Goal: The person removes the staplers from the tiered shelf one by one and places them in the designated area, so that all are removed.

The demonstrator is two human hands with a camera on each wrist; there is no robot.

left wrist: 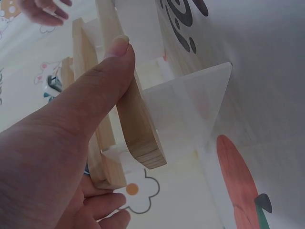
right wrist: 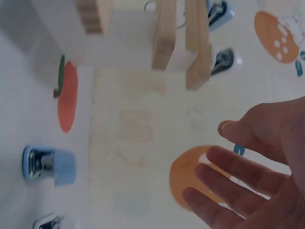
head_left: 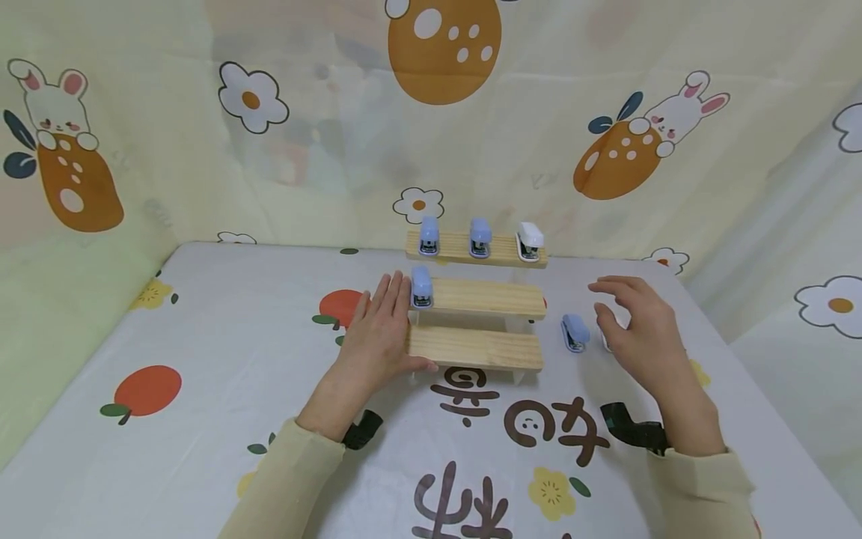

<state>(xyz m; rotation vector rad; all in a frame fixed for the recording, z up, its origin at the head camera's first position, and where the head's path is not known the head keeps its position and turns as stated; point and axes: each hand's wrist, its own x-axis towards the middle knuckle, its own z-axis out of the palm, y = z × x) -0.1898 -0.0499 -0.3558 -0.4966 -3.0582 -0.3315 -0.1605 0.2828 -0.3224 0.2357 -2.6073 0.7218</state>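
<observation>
A three-tier wooden display rack [head_left: 474, 348] stands on the table on pale side supports. My left hand [head_left: 378, 333] rests against its left end, fingers straight, the thumb lying over the front of the lowest plank [left wrist: 143, 138]. Beside those fingertips a blue mini stapler [head_left: 421, 287] sits on the middle tier. Along the top tier are two blue staplers [head_left: 429, 236] [head_left: 480, 238] and a white stapler [head_left: 529, 241]. My right hand [head_left: 643, 329] is raised right of the rack with nothing in it, fingers loosely bent. Near it lie a blue stapler [right wrist: 50, 164] and a mostly hidden white stapler [right wrist: 56, 222].
The tablecloth [head_left: 222, 449] carries printed fruit, flowers and brown lettering. Behind the rack hangs a printed curtain [head_left: 323, 150] close to the top tier. A dark wrist camera [head_left: 633, 427] sticks out from the right wrist, and another camera [head_left: 362, 430] from the left.
</observation>
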